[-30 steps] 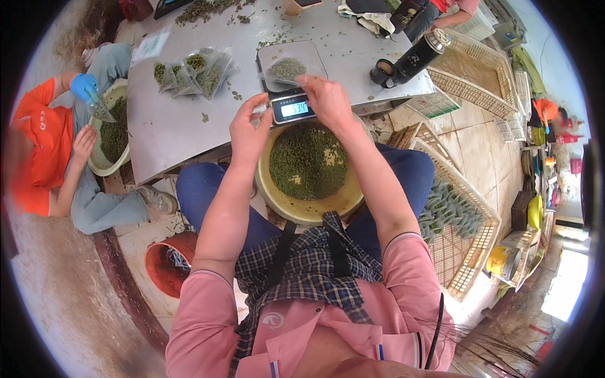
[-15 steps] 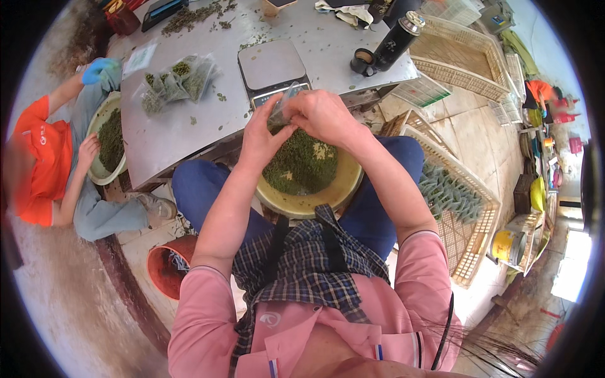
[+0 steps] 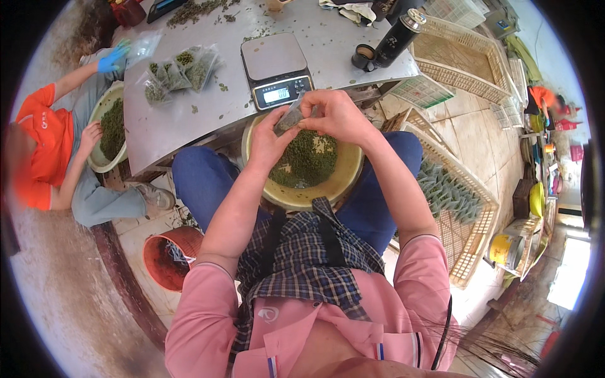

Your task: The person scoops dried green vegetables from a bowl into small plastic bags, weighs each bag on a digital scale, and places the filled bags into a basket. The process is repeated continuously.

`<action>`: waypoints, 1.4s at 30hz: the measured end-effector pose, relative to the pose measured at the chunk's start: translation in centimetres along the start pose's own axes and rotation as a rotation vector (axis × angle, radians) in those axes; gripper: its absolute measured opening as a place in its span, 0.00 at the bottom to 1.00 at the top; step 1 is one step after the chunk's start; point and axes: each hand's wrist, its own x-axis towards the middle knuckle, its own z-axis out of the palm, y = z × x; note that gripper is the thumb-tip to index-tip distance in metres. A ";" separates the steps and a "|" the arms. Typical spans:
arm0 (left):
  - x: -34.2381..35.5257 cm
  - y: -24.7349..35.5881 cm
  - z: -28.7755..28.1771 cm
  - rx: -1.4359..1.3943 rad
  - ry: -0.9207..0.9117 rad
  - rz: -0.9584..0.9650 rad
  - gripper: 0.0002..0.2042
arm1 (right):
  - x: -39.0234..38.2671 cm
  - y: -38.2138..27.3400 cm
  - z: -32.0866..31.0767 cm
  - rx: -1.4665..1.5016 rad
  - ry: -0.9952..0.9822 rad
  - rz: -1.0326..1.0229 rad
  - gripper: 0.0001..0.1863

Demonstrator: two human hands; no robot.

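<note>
Between my two hands is a small clear plastic bag with some dark green stuff low in it. My left hand grips the bag's left side, thumb against its lower part. The fingers of my right hand pinch its right edge. Below them, a yellowish basin rests between my knees, holding loose green dried buds or leaves. Just beyond my hands, a digital scale with a lit display stands on the metal table, its pan bare.
Several filled clear bags lie on the table's left. A black thermos and its cup stand right. A crate of filled bags is at my right, an orange bucket at my left. A co-worker in orange sits left with another basin.
My hands have turned the bag a little, and it shows more clearly between them. The scale's display has come into view. The co-worker's gloved hand has moved to a clear bag on the table.
</note>
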 end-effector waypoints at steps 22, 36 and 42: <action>0.0 -3.3 1.0 0.025 -0.061 0.315 0.12 | 0.0 2.5 2.5 -0.631 0.096 -0.097 0.09; 0.0 -1.8 0.4 -0.549 -0.139 -0.102 0.26 | -1.6 8.7 3.5 0.026 0.150 0.069 0.14; 0.2 -3.5 -0.2 -0.553 -0.371 -0.220 0.26 | -1.9 7.7 2.0 0.169 0.164 -0.021 0.11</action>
